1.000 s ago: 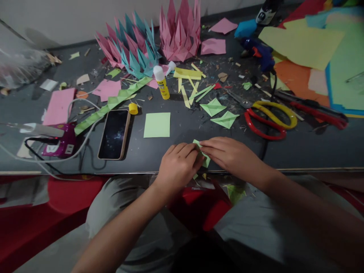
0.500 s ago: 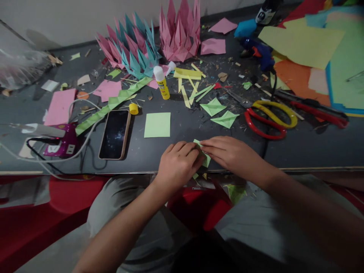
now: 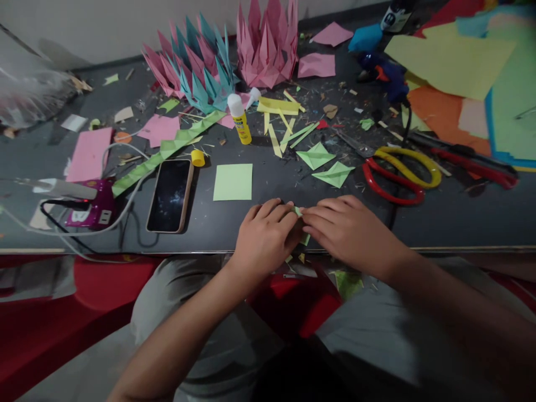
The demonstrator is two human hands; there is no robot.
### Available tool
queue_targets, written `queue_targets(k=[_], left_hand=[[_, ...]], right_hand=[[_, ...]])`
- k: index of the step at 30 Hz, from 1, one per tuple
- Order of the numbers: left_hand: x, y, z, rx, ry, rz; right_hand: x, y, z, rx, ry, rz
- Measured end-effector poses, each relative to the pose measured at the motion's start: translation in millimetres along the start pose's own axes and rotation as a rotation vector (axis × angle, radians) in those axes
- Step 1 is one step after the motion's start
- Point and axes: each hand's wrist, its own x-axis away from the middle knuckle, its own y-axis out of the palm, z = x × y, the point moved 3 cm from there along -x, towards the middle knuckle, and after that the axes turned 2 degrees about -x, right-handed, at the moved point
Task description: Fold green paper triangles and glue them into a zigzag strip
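Observation:
Both my hands meet at the near edge of the dark table [image 3: 460, 223] over a small folded piece of light green paper [image 3: 298, 213]. My left hand [image 3: 268, 234] curls its fingers onto the paper from the left. From the right, my right hand [image 3: 343, 229] presses its fingertips on the same piece. Only a small green corner shows between the fingers. A flat green paper square [image 3: 233, 182] lies just beyond my left hand, and two folded green triangles [image 3: 324, 164] lie beyond my right hand.
A phone [image 3: 171, 195] lies to the left beside cables and a purple device [image 3: 90, 209]. A glue bottle [image 3: 239, 118], red-yellow scissors [image 3: 397, 173], pink and teal folded paper crowns [image 3: 226, 61], a blue glue gun [image 3: 383, 70] and stacked coloured sheets [image 3: 469, 72] fill the far side.
Both hands have closed in over the green paper, so less of it shows than before. The view has shifted slightly.

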Motion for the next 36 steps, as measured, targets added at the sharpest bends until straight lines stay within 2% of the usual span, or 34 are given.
queue_targets(k=[5, 13, 20, 29, 36], left_hand=[[0.7, -0.3, -1.1, 0.009, -0.018, 0.016], [3.4, 0.7, -1.2, 0.014, -0.028, 0.063], [5.0, 5.2, -3.1, 0.048, -0.016, 0.116], [5.0, 2.5, -13.5, 0.202, 0.009, -0.008], [5.4, 0.2, -14.5, 0.189, 0.033, -0.047]], right_hand=[[3.8, -6.9, 5.6, -0.004, 0.134, 0.018], [8.4, -9.8, 15.8, -0.087, 0.215, 0.062], [12.8, -0.4, 24.8, -0.333, 0.249, -0.033], [6.3, 8.9, 20.7, -0.369, 0.230, 0.023], [3.5, 7.7, 18.3, -0.331, 0.157, 0.010]])
